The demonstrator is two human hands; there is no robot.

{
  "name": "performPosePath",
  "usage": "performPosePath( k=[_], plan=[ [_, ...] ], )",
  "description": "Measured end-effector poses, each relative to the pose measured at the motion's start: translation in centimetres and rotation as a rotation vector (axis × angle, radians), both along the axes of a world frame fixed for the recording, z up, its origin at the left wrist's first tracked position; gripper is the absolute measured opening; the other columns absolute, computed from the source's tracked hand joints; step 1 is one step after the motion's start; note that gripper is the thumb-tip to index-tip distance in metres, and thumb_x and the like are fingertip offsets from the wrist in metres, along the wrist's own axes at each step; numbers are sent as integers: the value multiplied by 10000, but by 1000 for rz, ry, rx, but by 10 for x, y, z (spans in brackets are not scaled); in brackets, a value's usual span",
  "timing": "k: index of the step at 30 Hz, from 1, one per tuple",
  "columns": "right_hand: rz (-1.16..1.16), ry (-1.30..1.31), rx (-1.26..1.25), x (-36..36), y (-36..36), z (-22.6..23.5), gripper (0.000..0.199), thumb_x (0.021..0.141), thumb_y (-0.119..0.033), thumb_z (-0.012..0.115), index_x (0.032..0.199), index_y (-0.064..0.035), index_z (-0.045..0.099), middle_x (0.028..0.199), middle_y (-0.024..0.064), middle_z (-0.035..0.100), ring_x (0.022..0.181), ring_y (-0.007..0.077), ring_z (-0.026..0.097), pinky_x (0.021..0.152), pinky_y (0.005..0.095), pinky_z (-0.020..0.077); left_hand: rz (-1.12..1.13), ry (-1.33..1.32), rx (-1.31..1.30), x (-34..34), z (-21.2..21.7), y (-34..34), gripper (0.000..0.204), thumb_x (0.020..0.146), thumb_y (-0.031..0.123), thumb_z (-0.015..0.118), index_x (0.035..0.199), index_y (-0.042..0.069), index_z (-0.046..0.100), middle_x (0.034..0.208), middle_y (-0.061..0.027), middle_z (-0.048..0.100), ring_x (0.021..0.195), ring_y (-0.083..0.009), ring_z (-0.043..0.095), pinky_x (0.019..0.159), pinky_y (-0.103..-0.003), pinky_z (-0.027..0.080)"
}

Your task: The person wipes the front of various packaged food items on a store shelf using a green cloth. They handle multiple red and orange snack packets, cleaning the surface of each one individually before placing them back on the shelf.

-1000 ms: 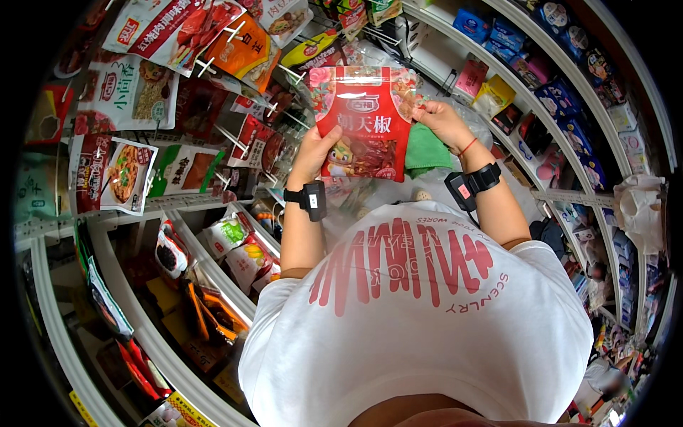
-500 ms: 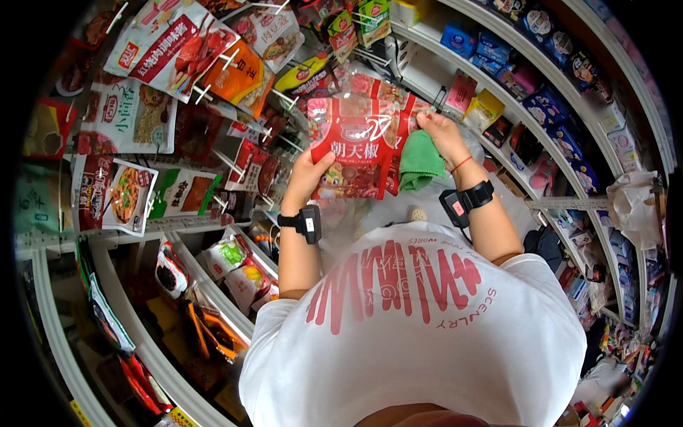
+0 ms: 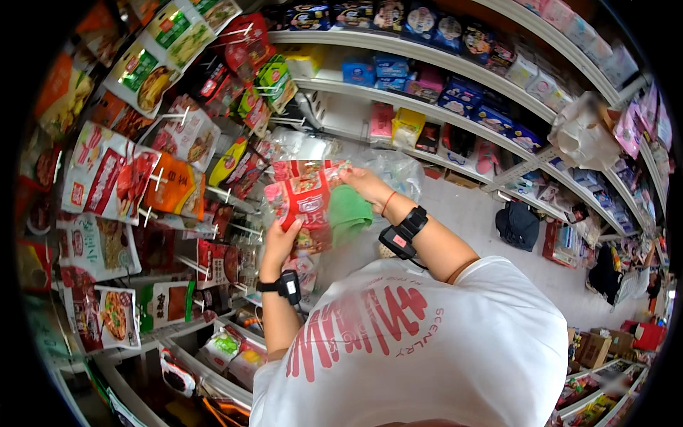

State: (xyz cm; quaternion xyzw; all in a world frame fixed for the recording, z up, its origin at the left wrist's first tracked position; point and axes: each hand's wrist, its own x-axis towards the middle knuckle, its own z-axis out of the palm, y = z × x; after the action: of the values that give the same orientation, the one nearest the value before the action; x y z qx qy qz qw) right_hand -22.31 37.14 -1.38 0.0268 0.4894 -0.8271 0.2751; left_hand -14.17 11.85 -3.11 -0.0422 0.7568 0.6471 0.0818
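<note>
Both my hands hold red plastic spice packets (image 3: 297, 201) in front of my chest, one overlapping another. My left hand (image 3: 279, 243) is closed on the near left side of the front packet, thumb on its face. My right hand (image 3: 366, 191) pinches the packets' far right edge. A green cloth (image 3: 350, 219) hangs from under my right hand, against the packets' right side. The fingers beneath the packets are hidden.
Seasoning packets (image 3: 107, 174) hang on white hooks (image 3: 178, 116) to the left. Shelves (image 3: 427, 117) with boxed goods curve along the far side and right. A clear plastic bag (image 3: 395, 174) lies beyond my hands. A dark cap-like item (image 3: 517, 225) is on the floor.
The view has turned to the right, showing more shelf and floor. The packets are now tilted and lower in the view, still between both hands.
</note>
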Motion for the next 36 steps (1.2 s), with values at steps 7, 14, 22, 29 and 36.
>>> performPosePath(
  k=[7, 14, 22, 29, 36],
  plan=[
    [2, 148, 401, 12, -10, 2, 220, 935, -254, 579, 984, -44, 619, 846, -1, 624, 732, 73, 576, 629, 241, 484, -34, -44, 48, -1, 4, 5, 246, 901, 227, 627, 1049, 32, 600, 856, 28, 622, 738, -54, 543, 625, -232, 453],
    [-81, 206, 168, 0, -40, -6, 206, 951, -233, 556, 996, -40, 613, 857, 5, 640, 725, 69, 567, 649, 222, 466, 251, 176, 15, 28, -4, -53, 354, 874, 185, 651, 1173, 20, 557, 1065, -56, 613, 977, -136, 568, 863, -288, 465],
    [105, 190, 52, -17, -79, -14, 202, 962, -235, 538, 1028, -58, 609, 921, 13, 661, 735, 67, 583, 671, 211, 470, 1088, 443, -123, 29, 23, -176, 588, 845, 92, 617, 1351, -57, 359, 1251, -189, 520, 1137, -248, 548, 890, -326, 475],
    [163, 220, 11, -11, -115, 3, 202, 957, -242, 546, 1028, -66, 616, 913, 9, 664, 713, 66, 583, 659, 213, 476, 1467, 553, -486, -3, 16, -296, 930, 752, 132, 707, 1443, -14, 102, 1281, -267, 434, 1136, -304, 512, 872, -352, 476],
    [118, 299, 124, -20, -105, 5, 181, 955, -230, 551, 1013, -66, 604, 881, -3, 654, 704, 52, 570, 641, 205, 469, 1592, 315, -473, -15, 61, -308, 970, 662, 268, 808, 1336, -37, 180, 1206, -257, 477, 1074, -333, 539, 909, -425, 445]
  ],
)
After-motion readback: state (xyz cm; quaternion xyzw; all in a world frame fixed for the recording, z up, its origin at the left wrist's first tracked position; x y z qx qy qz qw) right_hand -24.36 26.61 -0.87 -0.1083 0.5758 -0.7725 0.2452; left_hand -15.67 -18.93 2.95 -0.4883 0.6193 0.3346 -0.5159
